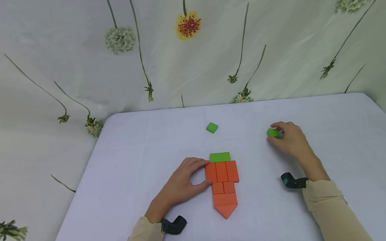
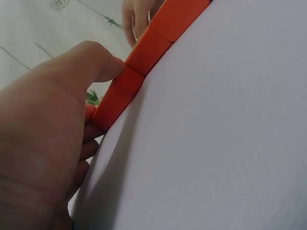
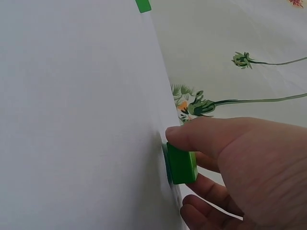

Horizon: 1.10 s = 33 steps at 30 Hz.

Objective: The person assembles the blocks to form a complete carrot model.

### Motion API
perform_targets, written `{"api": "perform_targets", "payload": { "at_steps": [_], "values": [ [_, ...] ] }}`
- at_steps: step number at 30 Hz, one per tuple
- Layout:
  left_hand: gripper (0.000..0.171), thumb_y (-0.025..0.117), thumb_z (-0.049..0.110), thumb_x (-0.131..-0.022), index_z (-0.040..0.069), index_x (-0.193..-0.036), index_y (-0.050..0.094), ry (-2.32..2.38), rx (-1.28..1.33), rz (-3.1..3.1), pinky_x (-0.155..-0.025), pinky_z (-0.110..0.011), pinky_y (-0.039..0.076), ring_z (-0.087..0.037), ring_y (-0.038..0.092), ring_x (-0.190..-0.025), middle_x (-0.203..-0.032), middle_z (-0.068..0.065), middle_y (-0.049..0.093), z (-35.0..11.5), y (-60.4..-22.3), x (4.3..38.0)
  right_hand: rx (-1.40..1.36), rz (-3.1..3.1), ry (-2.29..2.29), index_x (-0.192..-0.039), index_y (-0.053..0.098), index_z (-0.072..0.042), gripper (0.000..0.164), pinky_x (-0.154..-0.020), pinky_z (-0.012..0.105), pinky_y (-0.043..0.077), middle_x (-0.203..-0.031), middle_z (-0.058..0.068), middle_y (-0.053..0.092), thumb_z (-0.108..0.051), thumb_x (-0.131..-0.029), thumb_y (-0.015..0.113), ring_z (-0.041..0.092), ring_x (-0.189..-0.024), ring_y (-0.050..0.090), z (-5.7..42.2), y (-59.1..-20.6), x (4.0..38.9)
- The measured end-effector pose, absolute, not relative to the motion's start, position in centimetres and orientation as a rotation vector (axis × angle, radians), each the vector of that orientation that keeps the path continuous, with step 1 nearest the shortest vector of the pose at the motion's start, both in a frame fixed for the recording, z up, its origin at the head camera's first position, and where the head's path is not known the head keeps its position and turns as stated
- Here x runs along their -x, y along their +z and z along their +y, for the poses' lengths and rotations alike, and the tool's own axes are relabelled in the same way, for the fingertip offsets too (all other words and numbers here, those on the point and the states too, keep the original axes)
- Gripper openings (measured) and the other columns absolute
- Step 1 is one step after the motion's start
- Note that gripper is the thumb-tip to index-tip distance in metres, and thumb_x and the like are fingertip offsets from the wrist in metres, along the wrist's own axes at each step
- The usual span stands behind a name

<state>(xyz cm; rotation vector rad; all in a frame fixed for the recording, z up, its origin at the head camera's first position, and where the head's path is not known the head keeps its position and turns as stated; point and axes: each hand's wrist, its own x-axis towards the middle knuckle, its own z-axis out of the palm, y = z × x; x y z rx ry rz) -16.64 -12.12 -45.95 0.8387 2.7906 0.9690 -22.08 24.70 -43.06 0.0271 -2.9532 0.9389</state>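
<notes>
Orange and green blocks form an arrow-like shape lying on the table. At its left side my left hand has its thumb and index finger at the two ends of a rectangular orange block, pinching it; the left wrist view shows the thumb against this orange block. A green rectangular block touches the top of the orange ones. Farther right, my right hand pinches a small green block between thumb and fingers, at or just above the tabletop.
Another small green block lies turned cornerwise behind the shape. An orange triangular block forms the shape's near tip. White cloth covers the table, and a flower-patterned curtain hangs behind the far edge.
</notes>
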Motion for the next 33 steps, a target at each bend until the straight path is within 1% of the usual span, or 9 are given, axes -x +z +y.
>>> {"api": "perform_targets", "payload": {
  "at_steps": [10,18,24,33],
  "values": [
    [0.055,0.078,0.031,-0.091,0.017,-0.142,0.061,0.99,-0.856,2.79,-0.111,-0.041,0.049,-0.018,0.052,-0.133,-0.139,0.0,0.06,-12.1,-45.8,16.5,-0.143,-2.919,0.947,-0.129,0.066,0.004,0.041,-0.094,0.058,0.05,-0.127,0.033,0.063,-0.017,-0.094,0.071,0.045,-0.113,0.06,23.3,-43.0,22.0],
    [0.056,0.079,0.032,-0.091,0.018,-0.142,0.061,0.977,-0.894,2.812,-0.112,-0.039,0.049,-0.017,0.053,-0.133,-0.139,0.0,0.06,-12.2,-46.0,16.6,-0.181,-2.927,0.932,-0.134,0.064,0.001,0.043,-0.093,0.055,0.051,-0.127,0.029,0.063,-0.015,-0.094,0.072,0.042,-0.112,0.061,21.8,-43.0,21.9],
    [0.056,0.078,0.033,-0.092,0.018,-0.142,0.061,0.983,-0.878,2.798,-0.111,-0.04,0.049,-0.018,0.052,-0.133,-0.139,0.0,0.06,-12.2,-46.0,16.4,-0.233,-2.908,0.954,-0.132,0.065,0.001,0.041,-0.093,0.053,0.054,-0.129,0.027,0.064,-0.01,-0.094,0.073,0.04,-0.111,0.063,20.6,-43.2,21.5],
    [0.055,0.078,0.032,-0.092,0.018,-0.142,0.061,0.985,-0.881,2.806,-0.11,-0.04,0.05,-0.018,0.052,-0.133,-0.138,0.001,0.061,-12.2,-46.0,16.2,-0.316,-2.881,1.009,-0.13,0.067,-0.001,0.038,-0.098,0.054,0.054,-0.134,0.024,0.064,-0.006,-0.093,0.074,0.041,-0.115,0.064,19.3,-43.1,21.2]
  ]
}}
